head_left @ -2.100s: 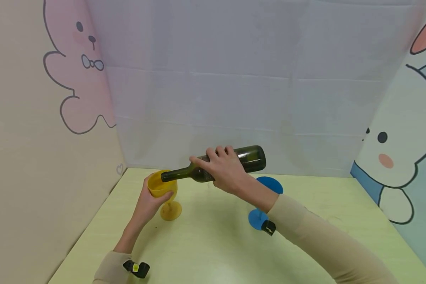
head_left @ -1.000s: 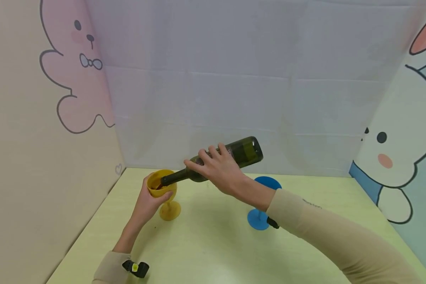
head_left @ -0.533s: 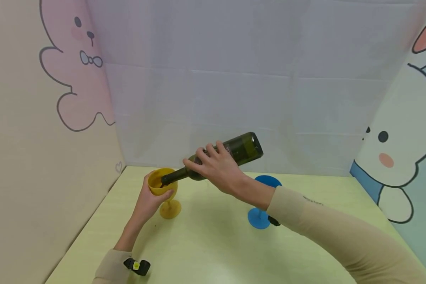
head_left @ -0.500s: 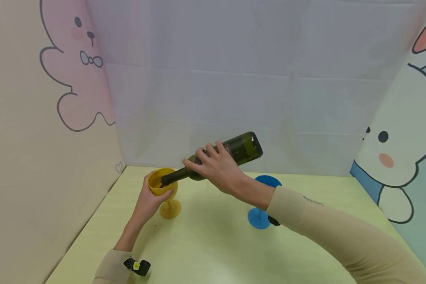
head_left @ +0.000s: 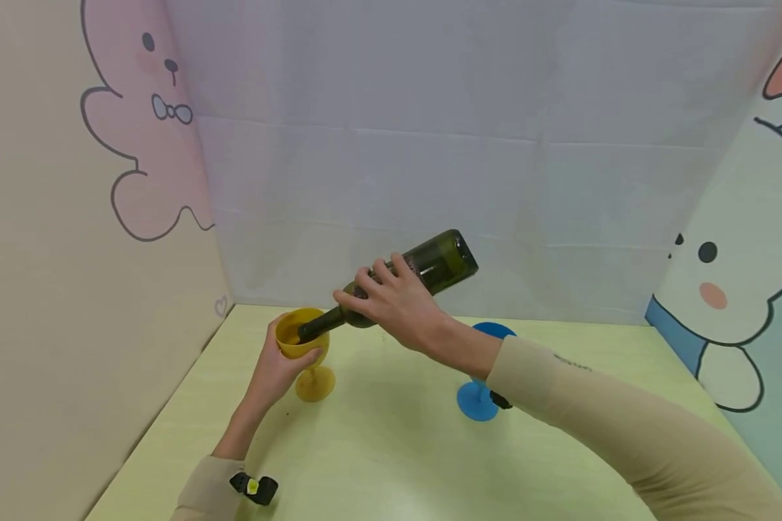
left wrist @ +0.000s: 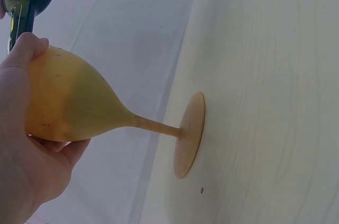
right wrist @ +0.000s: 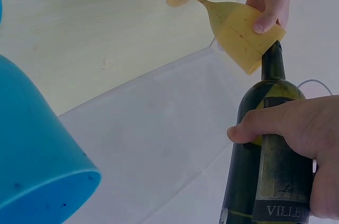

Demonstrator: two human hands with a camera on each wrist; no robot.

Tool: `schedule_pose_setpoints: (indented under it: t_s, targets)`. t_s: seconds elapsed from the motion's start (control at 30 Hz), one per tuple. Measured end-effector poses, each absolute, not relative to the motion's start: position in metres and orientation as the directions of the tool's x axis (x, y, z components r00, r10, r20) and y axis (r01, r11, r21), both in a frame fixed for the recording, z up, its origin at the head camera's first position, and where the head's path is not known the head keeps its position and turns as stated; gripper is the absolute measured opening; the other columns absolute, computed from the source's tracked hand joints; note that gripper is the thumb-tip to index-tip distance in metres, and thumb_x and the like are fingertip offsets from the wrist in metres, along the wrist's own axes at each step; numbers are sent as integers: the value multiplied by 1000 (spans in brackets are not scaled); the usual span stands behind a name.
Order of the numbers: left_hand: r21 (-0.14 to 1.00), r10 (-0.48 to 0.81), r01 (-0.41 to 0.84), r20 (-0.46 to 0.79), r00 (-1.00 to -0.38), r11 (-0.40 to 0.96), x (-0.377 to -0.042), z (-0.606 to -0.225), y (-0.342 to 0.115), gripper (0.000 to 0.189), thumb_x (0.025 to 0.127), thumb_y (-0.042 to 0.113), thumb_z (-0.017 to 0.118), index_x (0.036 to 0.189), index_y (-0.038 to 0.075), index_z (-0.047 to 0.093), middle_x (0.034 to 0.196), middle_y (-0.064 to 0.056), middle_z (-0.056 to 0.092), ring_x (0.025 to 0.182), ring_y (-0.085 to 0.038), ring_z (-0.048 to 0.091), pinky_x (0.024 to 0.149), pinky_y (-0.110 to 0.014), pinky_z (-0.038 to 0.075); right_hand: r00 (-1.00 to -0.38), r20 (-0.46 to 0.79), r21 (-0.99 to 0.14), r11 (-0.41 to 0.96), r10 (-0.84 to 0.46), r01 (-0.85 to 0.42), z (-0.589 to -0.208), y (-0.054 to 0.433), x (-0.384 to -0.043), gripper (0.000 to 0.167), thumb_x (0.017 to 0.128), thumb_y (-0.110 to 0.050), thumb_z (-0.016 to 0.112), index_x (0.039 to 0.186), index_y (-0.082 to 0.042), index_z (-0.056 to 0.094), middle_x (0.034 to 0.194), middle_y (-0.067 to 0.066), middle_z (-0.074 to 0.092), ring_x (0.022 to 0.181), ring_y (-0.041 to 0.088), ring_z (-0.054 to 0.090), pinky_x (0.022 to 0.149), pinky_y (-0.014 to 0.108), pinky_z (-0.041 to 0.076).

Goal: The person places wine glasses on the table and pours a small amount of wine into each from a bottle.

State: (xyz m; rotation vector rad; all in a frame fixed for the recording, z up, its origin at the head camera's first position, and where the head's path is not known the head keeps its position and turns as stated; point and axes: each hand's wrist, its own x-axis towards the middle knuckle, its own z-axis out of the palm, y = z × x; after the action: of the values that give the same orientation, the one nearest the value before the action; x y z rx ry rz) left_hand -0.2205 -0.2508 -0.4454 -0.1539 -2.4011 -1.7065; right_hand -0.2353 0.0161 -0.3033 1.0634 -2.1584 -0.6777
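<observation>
My right hand (head_left: 400, 300) grips a green glass wine bottle (head_left: 443, 262) round its body. The bottle tilts down to the left, base high, its neck reaching inside the rim of a yellow goblet (head_left: 316, 383). With fingers and thumb round the bowl, my left hand (head_left: 280, 369) holds that goblet nearly upright, its foot low over the table. In the left wrist view the thumb lies near the rim of the goblet (left wrist: 79, 97), next to the bottle neck. A dark label shows on the bottle (right wrist: 286, 181) in the right wrist view. The bottle's mouth is hidden within the bowl.
A blue goblet (head_left: 477, 401) stands on the pale yellow table (head_left: 391, 449), partly covered by my right forearm; its bowl (right wrist: 37, 150) is close in the right wrist view. Behind the table hangs a whitish cloth (head_left: 378, 159). Walls with cartoon animals flank both sides.
The bottle has tipped steeper, its base rising and its neck going further into the yellow goblet. Dark red liquid showed at its mouth earlier. The left hand has hardly moved.
</observation>
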Motion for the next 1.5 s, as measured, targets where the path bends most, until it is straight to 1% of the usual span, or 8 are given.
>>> schedule_pose_setpoints:
  t_s: [0.4,0.57,0.7,0.8,0.9,1.13,1.3,1.5]
  targets:
    - [929,-29,168,188,-982,330,-218,-442,-251,88,85,24,80,151,17,23,139,-8,46,114,-22,49,93,-27,46,-473,271,704,508,-838,-496,-297,6,-236,78,87,-35,76,151,-35,31,140,11,48,125,32,47,113,50,33]
    - [932,-29,141,160,-987,335,-211,-427,-248,87,85,19,79,151,10,23,140,-13,45,115,-25,49,94,-30,44,-451,282,741,490,-847,-459,-295,2,-236,75,89,-39,74,150,-35,31,140,11,48,128,31,46,116,50,31]
    - [929,-32,139,159,-987,342,-204,-416,-246,85,86,18,78,150,6,23,139,-15,46,115,-25,49,94,-30,44,-434,280,759,474,-856,-446,-293,-1,-236,74,91,-40,71,152,-35,29,143,11,46,133,32,44,120,52,24]
    - [932,-30,138,157,-987,335,-202,-415,-245,85,86,19,78,150,7,23,139,-15,46,114,-24,49,94,-30,44,-435,267,760,466,-860,-453,-292,-3,-235,72,94,-37,68,153,-35,27,146,12,44,137,33,41,123,53,17]
    - [933,-30,136,155,-987,333,-203,-417,-246,85,86,19,78,150,8,23,139,-14,46,114,-24,49,94,-30,44,-429,265,765,460,-863,-452,-293,-4,-236,69,96,-35,66,153,-35,27,147,11,43,138,32,40,124,53,14]
    - [931,-29,139,158,-987,339,-202,-418,-246,84,86,19,78,150,7,24,137,-14,47,112,-23,49,92,-28,45,-383,262,799,421,-886,-430,-294,-7,-239,67,96,-37,65,152,-35,28,146,11,44,137,33,41,123,54,16]
    - [930,-22,138,155,-988,341,-202,-417,-248,85,87,20,78,150,7,23,137,-14,46,112,-23,48,91,-27,46,-347,260,839,389,-901,-382,-292,-11,-242,70,92,-44,68,149,-34,30,142,10,46,133,32,44,120,52,22]
    - [928,-24,145,163,-986,344,-201,-416,-248,85,87,20,78,150,7,23,136,-14,46,111,-23,48,90,-25,46,-300,270,856,371,-915,-359,-289,-15,-245,64,89,-46,70,142,-33,35,136,8,49,129,30,47,118,51,28]
